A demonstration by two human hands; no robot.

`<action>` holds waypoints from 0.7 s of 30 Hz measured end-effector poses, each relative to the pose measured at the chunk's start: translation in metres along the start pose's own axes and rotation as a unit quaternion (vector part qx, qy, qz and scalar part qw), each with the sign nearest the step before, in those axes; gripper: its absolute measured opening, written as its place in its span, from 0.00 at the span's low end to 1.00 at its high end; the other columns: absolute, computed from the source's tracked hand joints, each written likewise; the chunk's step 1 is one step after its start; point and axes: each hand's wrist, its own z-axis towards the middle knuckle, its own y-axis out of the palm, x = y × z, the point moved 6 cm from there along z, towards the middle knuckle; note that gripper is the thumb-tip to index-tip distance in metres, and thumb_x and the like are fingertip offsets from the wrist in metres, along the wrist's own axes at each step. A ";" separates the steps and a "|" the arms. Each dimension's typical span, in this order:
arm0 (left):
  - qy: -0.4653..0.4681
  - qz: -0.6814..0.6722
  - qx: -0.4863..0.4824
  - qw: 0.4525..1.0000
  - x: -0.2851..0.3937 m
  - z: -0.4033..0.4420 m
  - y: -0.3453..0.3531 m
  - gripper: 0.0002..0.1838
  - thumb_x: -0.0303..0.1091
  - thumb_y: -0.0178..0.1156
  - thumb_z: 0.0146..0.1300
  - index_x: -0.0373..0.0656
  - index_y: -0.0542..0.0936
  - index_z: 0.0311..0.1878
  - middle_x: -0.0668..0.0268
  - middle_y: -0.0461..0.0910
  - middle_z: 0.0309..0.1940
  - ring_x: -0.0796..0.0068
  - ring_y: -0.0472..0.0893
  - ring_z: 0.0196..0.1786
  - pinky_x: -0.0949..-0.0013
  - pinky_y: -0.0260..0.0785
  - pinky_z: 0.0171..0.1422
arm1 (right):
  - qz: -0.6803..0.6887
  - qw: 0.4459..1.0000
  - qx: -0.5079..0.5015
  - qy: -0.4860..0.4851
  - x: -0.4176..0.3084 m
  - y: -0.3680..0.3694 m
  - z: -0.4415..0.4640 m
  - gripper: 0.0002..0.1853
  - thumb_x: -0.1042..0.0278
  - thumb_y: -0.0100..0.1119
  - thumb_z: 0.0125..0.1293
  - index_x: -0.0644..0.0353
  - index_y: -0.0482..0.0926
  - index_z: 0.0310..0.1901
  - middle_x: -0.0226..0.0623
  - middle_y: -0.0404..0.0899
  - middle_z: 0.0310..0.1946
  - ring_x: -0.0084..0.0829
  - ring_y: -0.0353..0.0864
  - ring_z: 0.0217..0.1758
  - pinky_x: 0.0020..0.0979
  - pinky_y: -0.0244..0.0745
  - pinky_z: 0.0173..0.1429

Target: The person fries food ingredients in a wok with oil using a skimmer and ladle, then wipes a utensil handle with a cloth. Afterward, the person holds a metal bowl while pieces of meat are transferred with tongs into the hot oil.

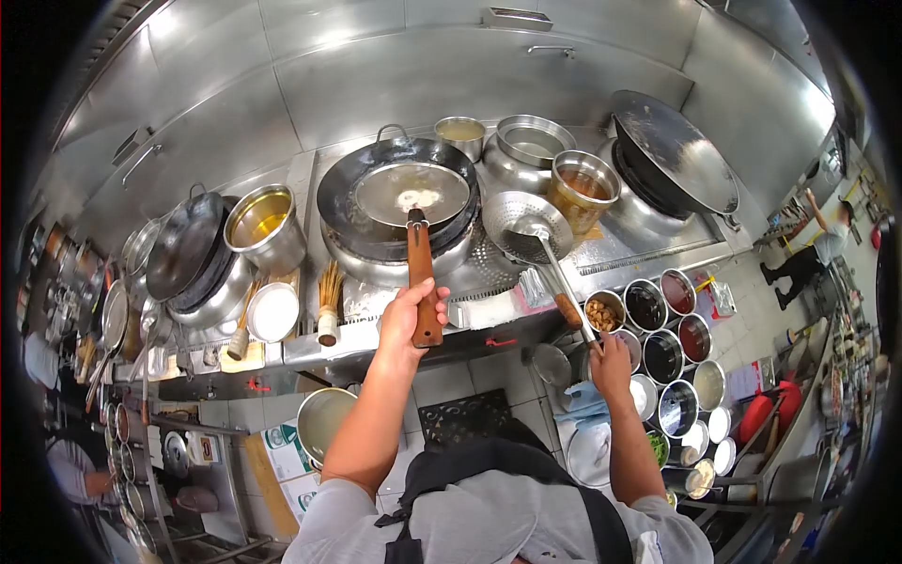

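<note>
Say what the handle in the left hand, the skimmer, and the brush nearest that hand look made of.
Handle: probably wood, smooth with slight sheen; warm brown with darker patches.
Skimmer: metal, likely stainless steel, going by its silvery shine.
Brush: perhaps split bamboo, matte; straw-coloured strands spread from a bundled end.

Round, wooden-handled strainer over black wok, slanted metal-handled ladle
</note>
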 end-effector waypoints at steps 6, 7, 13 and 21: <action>0.007 0.011 0.017 1.000 0.000 -0.002 -0.002 0.14 0.29 0.57 0.64 0.38 0.63 0.46 0.55 0.77 0.34 0.71 0.74 0.27 0.71 0.71 0.25 | 0.175 0.942 -0.250 0.137 0.053 0.067 0.001 0.26 0.72 0.59 0.54 0.63 0.68 0.56 0.47 0.77 0.40 0.43 0.78 0.37 0.38 0.74 0.41; 0.000 0.008 0.014 1.000 -0.001 -0.003 -0.001 0.14 0.29 0.57 0.64 0.38 0.63 0.46 0.55 0.77 0.34 0.72 0.74 0.27 0.71 0.72 0.25 | 0.330 0.848 -0.329 0.252 0.062 0.088 -0.004 0.24 0.74 0.58 0.54 0.62 0.69 0.55 0.42 0.77 0.36 0.37 0.79 0.33 0.34 0.75 0.36; 0.014 0.043 0.019 0.999 0.001 -0.013 -0.003 0.15 0.31 0.56 0.64 0.36 0.66 0.49 0.56 0.76 0.34 0.74 0.73 0.27 0.72 0.69 0.26 | 0.533 0.711 -0.324 0.325 0.007 0.032 0.073 0.15 0.73 0.62 0.52 0.58 0.73 0.43 0.26 0.69 0.18 0.21 0.67 0.15 0.23 0.63 0.19; 0.030 0.048 0.040 0.998 0.001 -0.018 0.005 0.18 0.34 0.56 0.64 0.39 0.68 0.54 0.54 0.77 0.36 0.73 0.71 0.26 0.75 0.64 0.23 | 0.696 0.655 -0.258 0.143 -0.077 0.046 0.245 0.31 0.76 0.58 0.59 0.54 0.60 0.64 0.32 0.71 0.28 0.22 0.71 0.20 0.25 0.65 0.18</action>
